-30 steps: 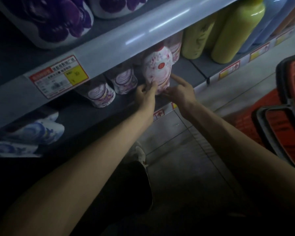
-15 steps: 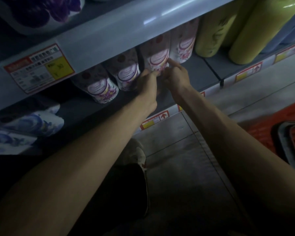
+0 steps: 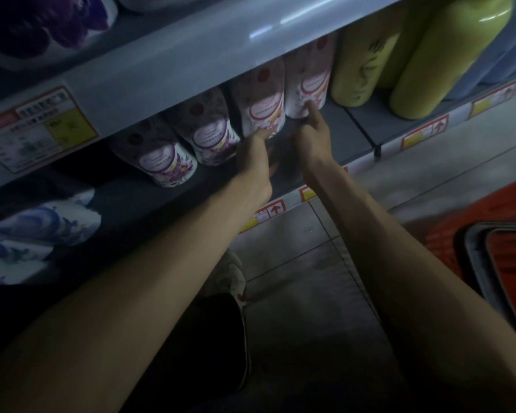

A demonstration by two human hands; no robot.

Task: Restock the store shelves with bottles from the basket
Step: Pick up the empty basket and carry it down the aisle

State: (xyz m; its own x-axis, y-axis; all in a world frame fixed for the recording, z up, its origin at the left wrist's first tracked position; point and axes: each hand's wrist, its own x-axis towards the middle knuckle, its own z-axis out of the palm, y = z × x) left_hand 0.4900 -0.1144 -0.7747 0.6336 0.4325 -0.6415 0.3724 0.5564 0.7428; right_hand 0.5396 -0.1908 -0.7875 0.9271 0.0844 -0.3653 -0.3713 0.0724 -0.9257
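Upper centre: white-and-pink floral plastic bottle (image 3: 262, 105) upright on grey metal shelf (image 3: 343, 135), just ahead of left hand (image 3: 255, 158), whose straight fingertips press its base; right hand (image 3: 313, 137) fingers neighbouring bottle (image 3: 309, 79), gripping nothing.

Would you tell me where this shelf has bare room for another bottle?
Bare shelf lies right of the right hand, up to the green bottles. Another bare strip runs along the front edge, from the leftmost floral bottle to the blue floral packs. Crowded: the four floral bottles side by side, with the left hand at them.
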